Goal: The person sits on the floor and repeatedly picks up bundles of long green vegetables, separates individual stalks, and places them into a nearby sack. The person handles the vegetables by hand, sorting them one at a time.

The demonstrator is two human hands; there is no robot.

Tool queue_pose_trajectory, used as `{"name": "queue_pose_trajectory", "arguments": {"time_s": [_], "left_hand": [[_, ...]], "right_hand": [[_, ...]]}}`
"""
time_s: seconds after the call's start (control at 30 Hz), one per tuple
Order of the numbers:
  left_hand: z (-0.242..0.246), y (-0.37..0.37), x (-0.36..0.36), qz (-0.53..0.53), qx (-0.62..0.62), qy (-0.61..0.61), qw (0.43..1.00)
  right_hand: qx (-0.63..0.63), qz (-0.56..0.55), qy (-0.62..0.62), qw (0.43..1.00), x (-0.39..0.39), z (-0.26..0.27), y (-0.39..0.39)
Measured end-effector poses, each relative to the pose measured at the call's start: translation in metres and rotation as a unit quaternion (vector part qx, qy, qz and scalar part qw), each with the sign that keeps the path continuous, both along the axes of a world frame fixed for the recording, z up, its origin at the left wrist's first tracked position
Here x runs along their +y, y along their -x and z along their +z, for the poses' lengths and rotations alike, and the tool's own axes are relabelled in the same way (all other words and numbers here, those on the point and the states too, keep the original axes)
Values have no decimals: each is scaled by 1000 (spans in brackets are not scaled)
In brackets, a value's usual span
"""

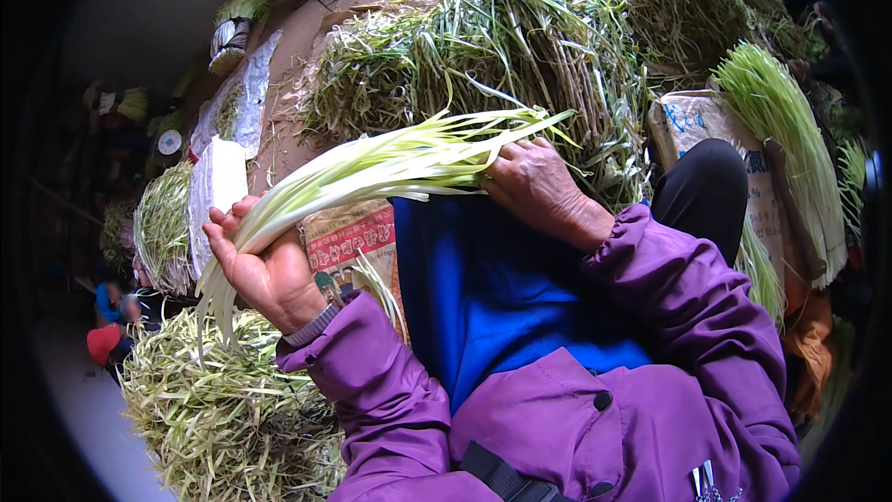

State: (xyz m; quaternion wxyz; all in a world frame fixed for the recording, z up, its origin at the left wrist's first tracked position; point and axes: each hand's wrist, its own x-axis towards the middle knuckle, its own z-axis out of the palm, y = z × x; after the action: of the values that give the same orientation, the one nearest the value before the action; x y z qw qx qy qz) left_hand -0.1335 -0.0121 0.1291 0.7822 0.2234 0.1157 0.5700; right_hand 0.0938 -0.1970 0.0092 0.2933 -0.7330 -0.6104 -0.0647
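A bunch of long, flat, pale leaves (376,164), white to yellow-green like garlic leaves or chives, stretches across in front of my lap. My left hand (268,272), palm upward, cradles its left part between thumb and fingers, and pale ends hang below the palm. At the other end, my right hand (540,188) has its fingers curled at the yellow-green leaf part; the leaves partly hide the fingertips. Under the bunch is a blue apron (502,300) over my lap. A printed sack (352,237) lies beside it, with a few loose pale leaves (380,286) on it.
A large heap of green and withered leaves (502,49) lies ahead. Another pile of leaf trimmings (223,411) is at the lower left. Light green bundles (780,132) rest on a sack at right. A white block-like object (219,181) stands left; people (118,321) are beyond.
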Motion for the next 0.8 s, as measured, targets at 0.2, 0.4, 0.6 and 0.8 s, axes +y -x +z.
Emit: {"name": "queue_pose_trajectory", "arguments": {"time_s": [0.2, 0.4, 0.6, 0.8], "left_hand": [[-3, 3, 4, -11, 6, -8, 1000], [-2, 4, 4, -16, -1, 3, 1000], [-1, 1, 0, -36, 1, -19, 999], [0, 0, -2, -47, 6, -35, 998]], "right_hand": [[219, 69, 11, 973, -10, 5, -13], [559, 138, 69, 815, -19, 3, -18], [725, 87, 11, 683, -23, 1, -8], [819, 83, -97, 559, -29, -4, -16]]}}
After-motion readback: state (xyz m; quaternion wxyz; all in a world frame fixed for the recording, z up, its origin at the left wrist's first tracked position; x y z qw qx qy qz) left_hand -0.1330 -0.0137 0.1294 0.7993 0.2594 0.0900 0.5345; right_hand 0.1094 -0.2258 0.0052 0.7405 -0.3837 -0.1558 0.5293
